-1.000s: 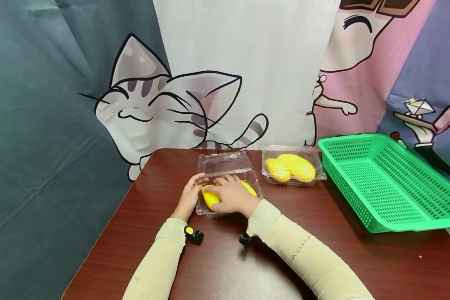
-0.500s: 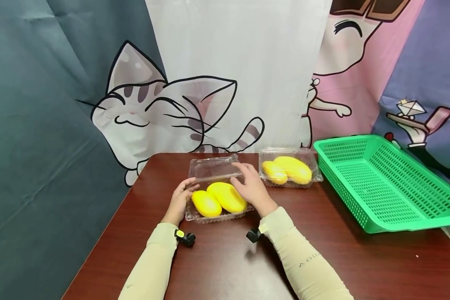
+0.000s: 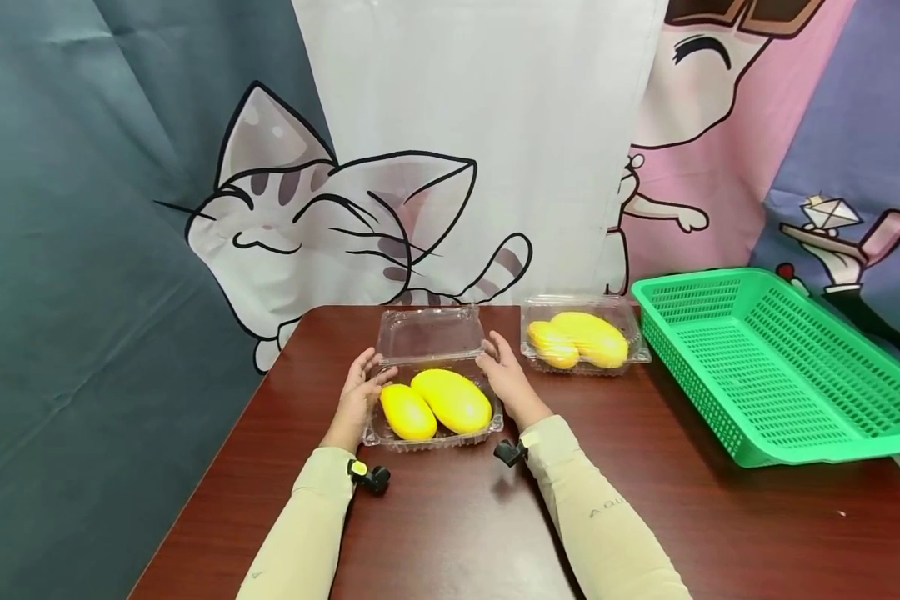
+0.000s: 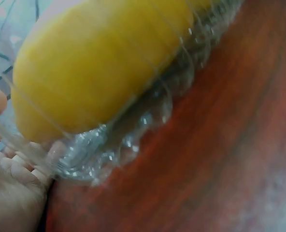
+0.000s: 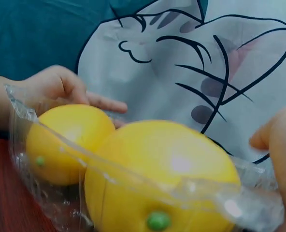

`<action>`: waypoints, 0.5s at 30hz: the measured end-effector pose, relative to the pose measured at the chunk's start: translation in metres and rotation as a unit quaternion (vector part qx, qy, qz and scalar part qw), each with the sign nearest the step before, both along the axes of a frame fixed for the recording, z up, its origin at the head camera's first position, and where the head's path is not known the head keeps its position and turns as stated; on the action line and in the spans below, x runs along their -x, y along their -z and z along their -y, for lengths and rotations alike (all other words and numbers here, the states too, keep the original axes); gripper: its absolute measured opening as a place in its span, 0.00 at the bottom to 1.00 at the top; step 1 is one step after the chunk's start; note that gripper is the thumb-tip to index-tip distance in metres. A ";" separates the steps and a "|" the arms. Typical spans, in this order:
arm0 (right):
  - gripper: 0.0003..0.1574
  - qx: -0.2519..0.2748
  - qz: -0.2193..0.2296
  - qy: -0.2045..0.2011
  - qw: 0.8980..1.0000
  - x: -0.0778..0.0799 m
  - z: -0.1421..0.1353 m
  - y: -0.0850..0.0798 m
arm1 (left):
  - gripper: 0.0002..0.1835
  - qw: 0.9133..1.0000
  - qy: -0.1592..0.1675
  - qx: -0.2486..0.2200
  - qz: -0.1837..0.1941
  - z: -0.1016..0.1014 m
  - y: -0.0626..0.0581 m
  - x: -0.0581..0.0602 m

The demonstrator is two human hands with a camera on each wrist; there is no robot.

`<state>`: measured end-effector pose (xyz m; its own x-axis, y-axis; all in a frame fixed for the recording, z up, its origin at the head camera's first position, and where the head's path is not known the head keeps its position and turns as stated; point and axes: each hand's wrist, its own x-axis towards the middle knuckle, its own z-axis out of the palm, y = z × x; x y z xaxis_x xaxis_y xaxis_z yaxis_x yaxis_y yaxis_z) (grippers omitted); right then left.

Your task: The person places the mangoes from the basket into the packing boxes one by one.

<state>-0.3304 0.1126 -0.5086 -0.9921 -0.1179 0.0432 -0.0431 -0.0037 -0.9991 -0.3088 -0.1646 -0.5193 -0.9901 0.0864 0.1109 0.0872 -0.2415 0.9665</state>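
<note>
A clear plastic clamshell box [image 3: 435, 443] stands with its lid [image 3: 431, 332] laid back behind it. Inside sit a smaller yellow mango [image 3: 408, 412] and a larger mango [image 3: 452, 401], side by side; in the right wrist view each shows a green stem end. At the box's left side is my left hand [image 3: 354, 402], fingers extended along the wall and thumb near the rim. My right hand [image 3: 512, 383] is at the right rear corner by the hinge, its fingers loosely spread. Clear plastic passes between the left thumb and fingers in the left wrist view.
Behind and to the right, another clear box [image 3: 581, 304] holds two yellow mangoes [image 3: 591, 337] under its lid. A green plastic basket [image 3: 742, 454] stands on the right of the brown table [image 3: 420, 533]. A cartoon-printed curtain [image 3: 570, 125] hangs behind the table.
My right hand has come off the mangoes, lifted, and lowered to the box's right rear side. The box has turned slightly to sit straighter and nearer. My left hand stays at its left side.
</note>
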 end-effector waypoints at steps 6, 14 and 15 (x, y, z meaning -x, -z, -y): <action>0.42 0.045 -0.026 -0.017 0.999 0.007 -0.003 -0.004 | 0.35 0.999 0.029 -0.041 -0.021 0.004 -0.006 0.003; 0.43 0.068 -0.073 -0.056 0.993 0.008 -0.009 -0.031 | 0.36 0.997 0.056 -0.009 -0.060 0.020 -0.025 0.006; 0.43 0.069 -0.082 -0.058 0.992 0.007 -0.010 -0.035 | 0.36 0.996 0.061 0.003 -0.063 0.022 -0.029 0.006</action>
<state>-0.3379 0.1224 -0.4739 -0.9503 -0.2128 0.2274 -0.1970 -0.1549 -0.9681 -0.3150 -0.1870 -0.4908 -0.9505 0.2056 0.2329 0.1787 -0.2511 0.9513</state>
